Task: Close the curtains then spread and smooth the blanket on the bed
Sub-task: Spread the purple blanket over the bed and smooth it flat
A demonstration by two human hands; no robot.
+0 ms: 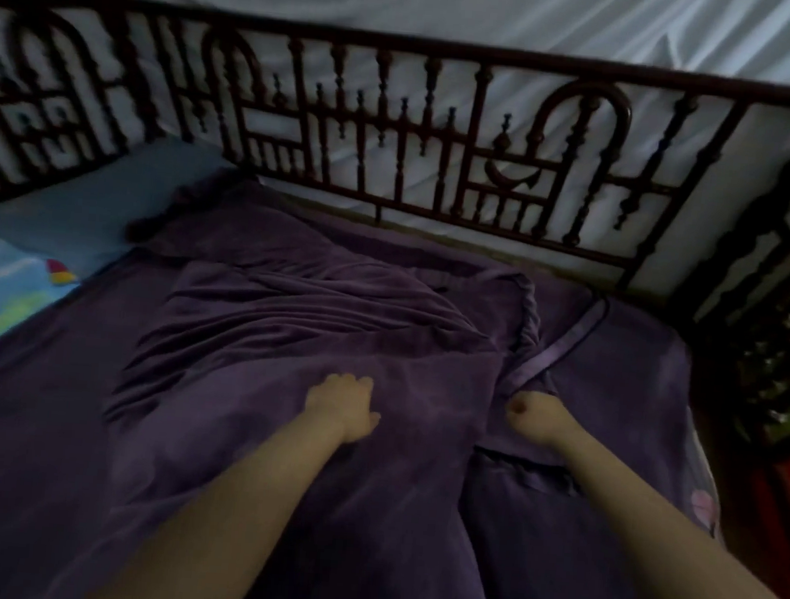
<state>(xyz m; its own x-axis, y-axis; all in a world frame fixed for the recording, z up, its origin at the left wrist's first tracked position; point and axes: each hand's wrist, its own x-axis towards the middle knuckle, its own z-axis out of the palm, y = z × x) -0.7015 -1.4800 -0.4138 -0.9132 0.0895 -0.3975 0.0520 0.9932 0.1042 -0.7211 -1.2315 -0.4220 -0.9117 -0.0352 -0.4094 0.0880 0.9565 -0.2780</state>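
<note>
Both hands (342, 404) (533, 414) on rumpled blanket (288, 310)

Home bedroom: bed with carved dark wooden railing (395, 157), purple blanket (287, 328), blue pillow (89, 199).

Purple blanket (315, 321), rumpled, folded over, on bed

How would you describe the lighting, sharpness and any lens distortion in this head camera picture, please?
Head view: dim overall, with the purple blanket nearly merging into shadow; the white fabric behind the railing is the brightest area. Head view: soft throughout, so the left hand and right hand lack finger detail. Head view: wide-angle bending curves the railing's top bar.
</note>
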